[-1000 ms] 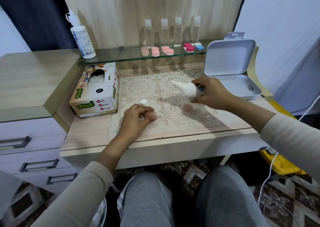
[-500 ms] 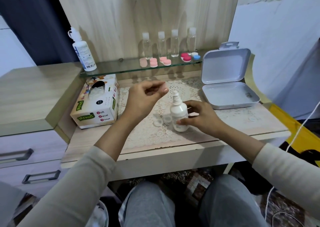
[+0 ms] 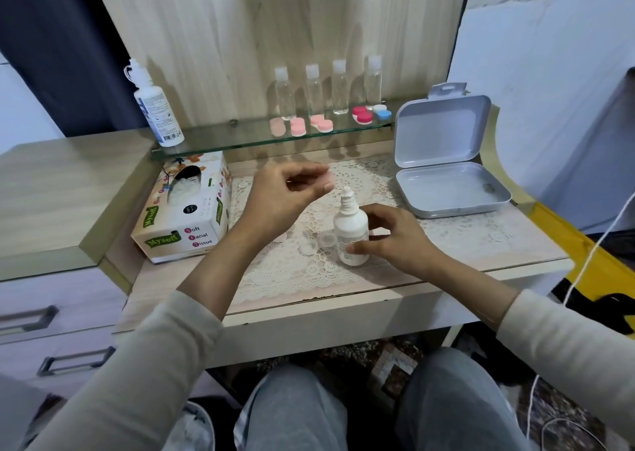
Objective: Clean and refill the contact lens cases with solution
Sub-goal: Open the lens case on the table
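R hand point(image 3: 395, 241) grips upright bottle point(image 3: 350, 230), nozzle bare; L hand point(image 3: 285, 193) pinches sth small, prob cap point(image 3: 328, 176). Risk: clumsy capping could tip bottle, flooding open case point(image 3: 324, 240) beside it.

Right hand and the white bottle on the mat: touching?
Touching. Head view: the right hand has its thumb on the lower front of the bottle, with its fingers curled round the right side.
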A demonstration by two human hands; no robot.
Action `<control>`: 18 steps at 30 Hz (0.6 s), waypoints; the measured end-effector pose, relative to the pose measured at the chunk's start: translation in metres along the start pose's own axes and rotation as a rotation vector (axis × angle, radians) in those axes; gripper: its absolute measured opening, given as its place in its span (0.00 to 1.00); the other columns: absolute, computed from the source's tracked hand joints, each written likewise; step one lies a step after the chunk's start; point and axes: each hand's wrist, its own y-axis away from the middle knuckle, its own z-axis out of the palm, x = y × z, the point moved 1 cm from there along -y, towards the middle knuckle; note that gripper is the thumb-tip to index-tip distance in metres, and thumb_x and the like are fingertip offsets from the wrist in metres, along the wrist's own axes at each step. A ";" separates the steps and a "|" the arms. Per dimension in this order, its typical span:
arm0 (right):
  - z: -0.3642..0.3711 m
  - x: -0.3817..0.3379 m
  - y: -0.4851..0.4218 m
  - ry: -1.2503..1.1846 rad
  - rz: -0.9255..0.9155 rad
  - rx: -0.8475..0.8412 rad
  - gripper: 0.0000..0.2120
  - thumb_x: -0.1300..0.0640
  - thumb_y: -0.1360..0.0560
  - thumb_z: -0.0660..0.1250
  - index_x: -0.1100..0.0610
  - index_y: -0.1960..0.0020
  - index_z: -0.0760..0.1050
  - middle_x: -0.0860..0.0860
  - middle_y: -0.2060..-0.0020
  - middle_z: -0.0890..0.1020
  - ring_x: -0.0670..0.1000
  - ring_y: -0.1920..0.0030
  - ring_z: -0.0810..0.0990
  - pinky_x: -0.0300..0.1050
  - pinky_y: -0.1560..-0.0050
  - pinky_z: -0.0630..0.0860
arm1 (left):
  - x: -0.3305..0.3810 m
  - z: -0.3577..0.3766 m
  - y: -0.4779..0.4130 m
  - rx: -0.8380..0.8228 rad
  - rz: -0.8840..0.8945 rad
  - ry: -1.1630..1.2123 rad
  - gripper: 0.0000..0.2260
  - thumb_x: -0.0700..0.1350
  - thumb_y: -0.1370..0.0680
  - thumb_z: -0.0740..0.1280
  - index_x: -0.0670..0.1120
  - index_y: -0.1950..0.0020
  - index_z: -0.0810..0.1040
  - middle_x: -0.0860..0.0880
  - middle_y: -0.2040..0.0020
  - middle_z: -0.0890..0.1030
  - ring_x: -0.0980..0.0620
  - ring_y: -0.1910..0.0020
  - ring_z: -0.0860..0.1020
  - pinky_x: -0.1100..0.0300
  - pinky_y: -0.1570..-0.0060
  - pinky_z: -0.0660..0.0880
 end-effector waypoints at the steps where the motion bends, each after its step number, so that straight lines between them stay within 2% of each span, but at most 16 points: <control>1: -0.001 0.000 0.000 0.006 -0.006 0.013 0.21 0.63 0.38 0.78 0.55 0.48 0.77 0.51 0.54 0.82 0.51 0.52 0.80 0.41 0.51 0.78 | -0.007 -0.002 0.003 0.001 -0.022 -0.019 0.14 0.41 0.30 0.72 0.43 0.44 0.80 0.55 0.53 0.80 0.64 0.54 0.78 0.73 0.53 0.74; 4: -0.007 0.000 0.000 -0.005 0.001 0.041 0.21 0.63 0.38 0.78 0.56 0.48 0.77 0.51 0.55 0.81 0.50 0.53 0.80 0.33 0.55 0.75 | -0.039 -0.003 0.020 -0.126 -0.160 -0.174 0.15 0.42 0.28 0.72 0.44 0.42 0.78 0.53 0.52 0.80 0.63 0.55 0.77 0.74 0.55 0.74; 7: -0.011 0.002 -0.003 0.016 0.007 0.051 0.21 0.63 0.38 0.78 0.58 0.47 0.77 0.51 0.54 0.82 0.49 0.52 0.80 0.30 0.55 0.75 | -0.066 -0.001 0.038 -0.187 -0.190 -0.329 0.11 0.41 0.28 0.70 0.45 0.45 0.81 0.52 0.50 0.81 0.64 0.57 0.77 0.79 0.57 0.71; 11: -0.010 0.002 -0.004 0.038 0.003 0.038 0.22 0.62 0.39 0.78 0.57 0.46 0.77 0.51 0.54 0.81 0.49 0.52 0.80 0.29 0.54 0.74 | -0.078 -0.002 0.043 -0.172 -0.159 -0.373 0.12 0.43 0.29 0.72 0.45 0.46 0.82 0.50 0.50 0.82 0.59 0.55 0.78 0.71 0.53 0.74; 12: -0.009 0.002 -0.005 0.037 0.002 0.037 0.22 0.63 0.39 0.78 0.57 0.46 0.77 0.50 0.54 0.81 0.49 0.52 0.80 0.29 0.55 0.74 | -0.079 -0.004 0.042 -0.175 -0.153 -0.385 0.13 0.44 0.30 0.73 0.46 0.46 0.82 0.50 0.50 0.82 0.59 0.55 0.77 0.69 0.53 0.74; 14: -0.008 0.002 -0.005 0.031 0.002 0.037 0.22 0.63 0.38 0.78 0.57 0.46 0.77 0.50 0.54 0.81 0.49 0.53 0.80 0.28 0.56 0.74 | -0.079 -0.007 0.039 -0.173 -0.148 -0.388 0.15 0.47 0.31 0.75 0.48 0.45 0.81 0.52 0.52 0.80 0.60 0.57 0.76 0.73 0.58 0.71; 16: -0.008 0.002 -0.005 0.019 0.004 0.037 0.22 0.63 0.38 0.78 0.57 0.46 0.77 0.51 0.54 0.81 0.49 0.53 0.80 0.29 0.56 0.74 | -0.078 -0.012 0.036 -0.100 -0.143 -0.362 0.15 0.49 0.31 0.74 0.51 0.46 0.81 0.54 0.54 0.78 0.61 0.58 0.75 0.73 0.62 0.68; 18: -0.009 0.003 -0.005 0.009 0.006 0.036 0.21 0.63 0.38 0.78 0.57 0.47 0.77 0.51 0.54 0.81 0.49 0.52 0.80 0.32 0.54 0.75 | -0.078 -0.016 0.031 0.010 -0.099 -0.380 0.12 0.46 0.29 0.72 0.51 0.46 0.81 0.54 0.53 0.76 0.60 0.58 0.74 0.69 0.58 0.71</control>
